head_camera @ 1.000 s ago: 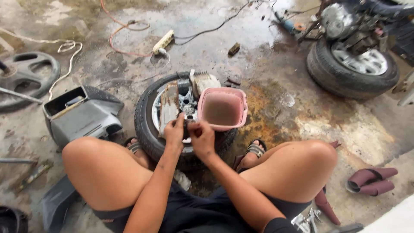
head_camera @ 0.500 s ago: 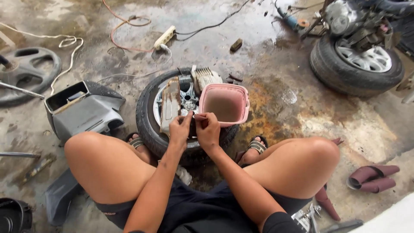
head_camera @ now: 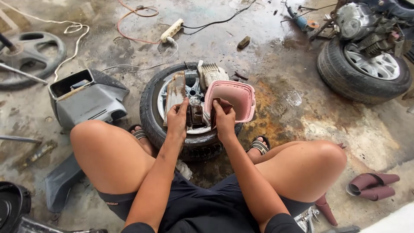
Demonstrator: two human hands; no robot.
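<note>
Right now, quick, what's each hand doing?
Left hand: closed on a small dark metal part over the tyre.
Right hand: closed on a folded brown sheet beside the pink tub.

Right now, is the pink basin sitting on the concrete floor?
No, the pink basin rests on top of the tyre lying flat in front of the person, beside the right hand.

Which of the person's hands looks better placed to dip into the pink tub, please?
Probably the right hand: it holds a dark brown sheet beside the pink tub. The left hand steadies the metal part on the tyre.
</note>
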